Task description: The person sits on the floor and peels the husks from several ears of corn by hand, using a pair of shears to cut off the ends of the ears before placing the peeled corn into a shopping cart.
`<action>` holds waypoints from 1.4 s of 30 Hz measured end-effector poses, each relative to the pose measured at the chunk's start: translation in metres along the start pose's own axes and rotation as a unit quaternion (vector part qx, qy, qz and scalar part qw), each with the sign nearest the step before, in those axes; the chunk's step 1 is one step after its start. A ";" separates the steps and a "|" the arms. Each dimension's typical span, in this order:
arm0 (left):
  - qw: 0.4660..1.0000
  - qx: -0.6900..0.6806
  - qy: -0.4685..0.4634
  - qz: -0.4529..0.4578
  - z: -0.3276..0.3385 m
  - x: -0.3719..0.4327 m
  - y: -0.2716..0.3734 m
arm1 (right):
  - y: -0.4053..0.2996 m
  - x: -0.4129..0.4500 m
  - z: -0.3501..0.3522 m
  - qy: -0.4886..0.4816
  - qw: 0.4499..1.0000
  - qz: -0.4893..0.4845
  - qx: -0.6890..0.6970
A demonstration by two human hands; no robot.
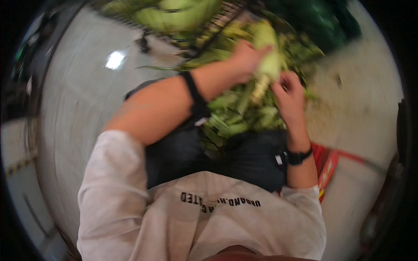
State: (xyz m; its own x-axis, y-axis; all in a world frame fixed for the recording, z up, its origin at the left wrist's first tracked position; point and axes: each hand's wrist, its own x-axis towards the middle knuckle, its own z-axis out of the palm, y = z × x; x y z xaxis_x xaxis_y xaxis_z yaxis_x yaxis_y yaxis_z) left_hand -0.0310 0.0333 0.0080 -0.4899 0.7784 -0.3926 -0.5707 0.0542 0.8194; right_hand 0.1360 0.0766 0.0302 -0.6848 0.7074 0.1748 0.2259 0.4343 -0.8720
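Note:
An ear of corn [268,60] in pale green husk stands tilted in front of me, its stalk end pointing down towards me. My left hand [246,60] is shut on its left side, the thumb laid across the husk. Beside the stalk end, at the right, my right hand [289,86] has its thumb and fingertips curled close together; blur hides whether they pinch a piece of husk. Beneath both hands lies a heap of green corn husks [228,112], spreading between my knees and beyond the ear.
At the top left, a black wire-mesh basket [225,16] holds husked-over ears of corn [176,14]. A dark green plastic bag [323,24] lies at the upper right. Red packaging or a red object [326,169] is beside my right forearm on the pale floor [362,91].

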 end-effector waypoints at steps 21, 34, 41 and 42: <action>0.990 -0.057 -0.127 -0.013 -0.011 -0.025 0.016 | -0.026 -0.011 0.008 -0.032 0.991 0.126 0.041; 0.991 -0.070 -0.105 0.042 -0.017 -0.018 0.005 | -0.027 -0.005 0.014 -0.110 0.894 0.277 0.335; 0.997 0.038 -0.047 0.049 0.000 -0.042 0.005 | -0.014 -0.013 0.030 -0.033 0.937 0.209 0.279; 0.997 0.025 -0.058 0.039 -0.004 -0.042 0.003 | -0.019 -0.013 0.030 -0.058 0.934 0.230 0.266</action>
State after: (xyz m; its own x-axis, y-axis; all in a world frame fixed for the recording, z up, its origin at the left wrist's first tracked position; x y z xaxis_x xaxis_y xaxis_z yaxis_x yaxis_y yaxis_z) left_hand -0.0149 -0.0016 0.0248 -0.4510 0.8481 -0.2779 -0.4983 0.0190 0.8668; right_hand 0.1197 0.0424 0.0309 -0.6772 0.6726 -0.2984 0.1595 -0.2618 -0.9519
